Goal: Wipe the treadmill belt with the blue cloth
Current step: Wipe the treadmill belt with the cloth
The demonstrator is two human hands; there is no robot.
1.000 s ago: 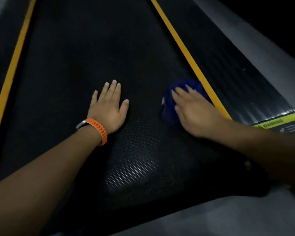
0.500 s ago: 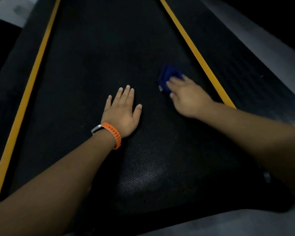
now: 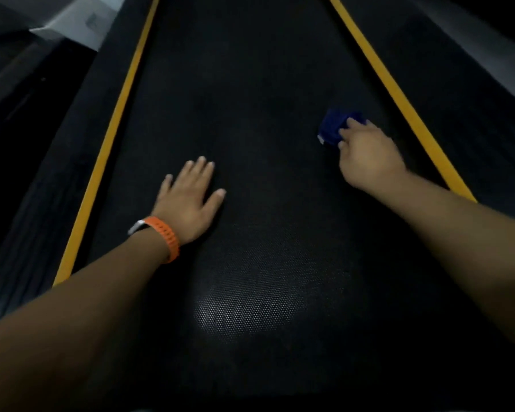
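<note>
Since the blue cloth [image 3: 335, 127] is bunched into a small soft wad, it should handle as light and limp: no stiffness of its own, likely to drag and roll on the dimpled treadmill belt [image 3: 250, 84] rather than glide, nothing fragile about it. Best hold, by my judgement, is from above with palm and fingers spread over the wad's middle, so pressure carries through to the belt; a pinch at one edge would let the rest trail or unfold. Cloth lies on the belt just beyond the right hand [image 3: 366, 153], under its fingertips [image 3: 351, 124], which cover its near side. The fingers look bent over it, but blur hides whether they clutch a fold or only press down; cannot tell. Right arm reaches far forward, nearly straight, wrist low; a yellow stripe [image 3: 399, 93] runs just outboard of this hand. Left hand [image 3: 188, 197] rests flat on the belt, palm down, fingers straight and close together, thumb splayed out toward the right hand, holding nothing; likely a brace. Orange wristband [image 3: 167, 236] sits just behind it on the wrist. The hands are well apart.
</note>
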